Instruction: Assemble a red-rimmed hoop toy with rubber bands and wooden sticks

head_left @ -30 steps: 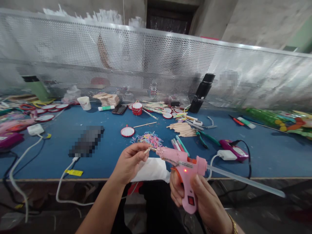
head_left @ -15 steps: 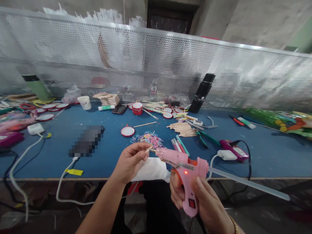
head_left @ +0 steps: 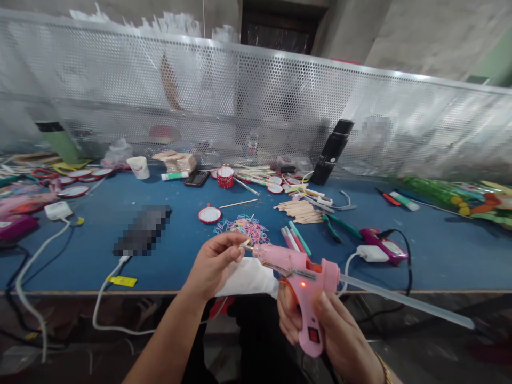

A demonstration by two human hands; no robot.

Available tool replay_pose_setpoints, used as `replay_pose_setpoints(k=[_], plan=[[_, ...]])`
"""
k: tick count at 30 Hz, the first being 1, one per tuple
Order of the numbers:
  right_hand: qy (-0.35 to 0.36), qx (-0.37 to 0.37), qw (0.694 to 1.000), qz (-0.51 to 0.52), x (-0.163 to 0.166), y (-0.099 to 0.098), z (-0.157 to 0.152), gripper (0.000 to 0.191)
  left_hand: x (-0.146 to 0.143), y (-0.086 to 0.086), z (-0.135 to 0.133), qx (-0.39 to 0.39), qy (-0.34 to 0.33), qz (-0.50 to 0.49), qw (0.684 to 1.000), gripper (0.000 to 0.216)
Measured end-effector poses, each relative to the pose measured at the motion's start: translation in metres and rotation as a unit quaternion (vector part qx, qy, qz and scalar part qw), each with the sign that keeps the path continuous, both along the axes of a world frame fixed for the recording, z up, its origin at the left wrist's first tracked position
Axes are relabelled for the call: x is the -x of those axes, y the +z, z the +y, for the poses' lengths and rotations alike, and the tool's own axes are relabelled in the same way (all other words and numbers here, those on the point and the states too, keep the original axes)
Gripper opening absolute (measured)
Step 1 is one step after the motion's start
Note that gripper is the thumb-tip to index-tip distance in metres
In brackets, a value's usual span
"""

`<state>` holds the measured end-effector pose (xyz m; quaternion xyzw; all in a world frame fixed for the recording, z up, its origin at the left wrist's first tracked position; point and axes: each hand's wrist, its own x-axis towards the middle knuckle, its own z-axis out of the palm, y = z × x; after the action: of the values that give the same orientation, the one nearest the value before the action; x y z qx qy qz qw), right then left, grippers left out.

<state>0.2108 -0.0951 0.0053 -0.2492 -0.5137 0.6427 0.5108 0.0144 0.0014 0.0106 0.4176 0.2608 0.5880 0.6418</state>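
My right hand point(head_left: 340, 330) is wrapped round the handle of a pink hot glue gun point(head_left: 282, 257), its small light glowing red. A long translucent glue stick point(head_left: 408, 301) juts from the gun's rear. My left hand point(head_left: 212, 264) is closed in a pinch on a small pale piece point(head_left: 243, 244), too small to tell its kind. The gun's metal nozzle is at this piece, by my fingertips; whether they touch I cannot tell. Below the left hand lies a white cloth or tissue point(head_left: 250, 277). Just beyond sits a heap of coloured paper clips point(head_left: 250, 229).
Wooden sticks point(head_left: 300, 212), markers point(head_left: 295, 238) and green-handled pliers point(head_left: 332, 229) lie ahead to the right. A red-rimmed disc point(head_left: 209, 215) and a red mini drum point(head_left: 225, 177) lie ahead. At left is a phone point(head_left: 144, 229) on a white cable. A black bottle point(head_left: 332, 152) leans against the mesh panel.
The glue gun has shifted very slightly left, its nozzle closer in at the pale piece. My left hand has hardly moved.
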Motion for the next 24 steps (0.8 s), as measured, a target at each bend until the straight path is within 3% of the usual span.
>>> replay_pose_setpoints(k=[24], plan=[[-0.014, -0.01, 1.0, -0.008, -0.0037, -0.005, 0.0032, 0.052, 0.0014, -0.0062, 0.0027, -0.023, -0.004, -0.007, 1.0, 0.037]])
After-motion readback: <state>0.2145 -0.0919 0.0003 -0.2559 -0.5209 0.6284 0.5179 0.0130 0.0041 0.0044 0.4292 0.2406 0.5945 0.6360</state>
